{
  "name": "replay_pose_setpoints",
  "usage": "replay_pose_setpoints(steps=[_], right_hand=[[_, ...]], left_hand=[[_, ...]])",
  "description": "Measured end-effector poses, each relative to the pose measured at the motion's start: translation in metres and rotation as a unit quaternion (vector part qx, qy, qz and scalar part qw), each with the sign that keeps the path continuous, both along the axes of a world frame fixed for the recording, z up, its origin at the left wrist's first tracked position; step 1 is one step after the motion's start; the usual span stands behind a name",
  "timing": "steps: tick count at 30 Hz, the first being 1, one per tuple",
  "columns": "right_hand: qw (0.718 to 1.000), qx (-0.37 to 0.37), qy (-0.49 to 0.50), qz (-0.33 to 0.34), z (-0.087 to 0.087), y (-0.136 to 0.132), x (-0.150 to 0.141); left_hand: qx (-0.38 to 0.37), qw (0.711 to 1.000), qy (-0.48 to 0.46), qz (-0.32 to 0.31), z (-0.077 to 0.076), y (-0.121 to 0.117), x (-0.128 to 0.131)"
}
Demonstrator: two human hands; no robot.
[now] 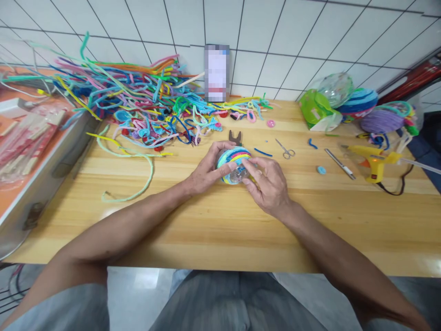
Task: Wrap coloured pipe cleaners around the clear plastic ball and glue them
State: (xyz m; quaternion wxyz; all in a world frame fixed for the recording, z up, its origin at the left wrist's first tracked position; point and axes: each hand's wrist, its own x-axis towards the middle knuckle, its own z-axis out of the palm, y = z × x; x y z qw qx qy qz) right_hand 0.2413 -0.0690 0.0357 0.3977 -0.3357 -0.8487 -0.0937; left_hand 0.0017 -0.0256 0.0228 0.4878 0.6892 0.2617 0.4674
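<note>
We see a phone (217,73) upright at the back edge of the table (206,225), before a tiled wall (268,27). Past the left edge, bagged sticks (44,140) lie on an orange surface (8,198).

Count one left hand (206,169) and one right hand (271,187), making two. Find one striped ball (236,157) between them and three round things (360,105) at far right. Add one phone (217,73), one pair of pliers (235,139), one pair of scissors (285,151), one glue gun (375,162), one pen-like tool (339,164), one pink disc (271,123), one light-blue disc (321,170), two short blue lengths (312,144). Cannot number the heaped fuzzy stems (131,87), being too tangled.
</note>
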Motion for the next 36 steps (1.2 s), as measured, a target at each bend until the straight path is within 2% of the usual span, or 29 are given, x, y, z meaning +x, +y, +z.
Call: replay_pose_setpoints(steps=[11,17,22,32,36], right_hand=[[1.0,0.0,-0.025,-0.011,0.0024,-0.003,-0.0004],[1.0,0.0,-0.027,-0.008,0.0028,-0.0038,0.0],[1.0,0.006,-0.025,-0.009,0.0022,-0.0036,0.0],[1.0,0.005,-0.027,-0.01,0.0029,-0.004,0.0002],[0.999,-0.004,-0.032,-0.015,0.0027,-0.0042,0.0004]], left_hand=[[-0.001,1.0,0.014,0.0,0.0009,0.0007,-0.0002],[0.04,0.999,0.003,-0.032,-0.0051,0.0068,-0.0055],[0.062,0.998,0.007,-0.029,-0.0075,0.0095,-0.0039],[0.039,0.999,0.014,-0.025,-0.0044,0.0058,-0.0033],[0.019,0.999,-0.017,-0.039,-0.0068,0.0094,-0.0059]])
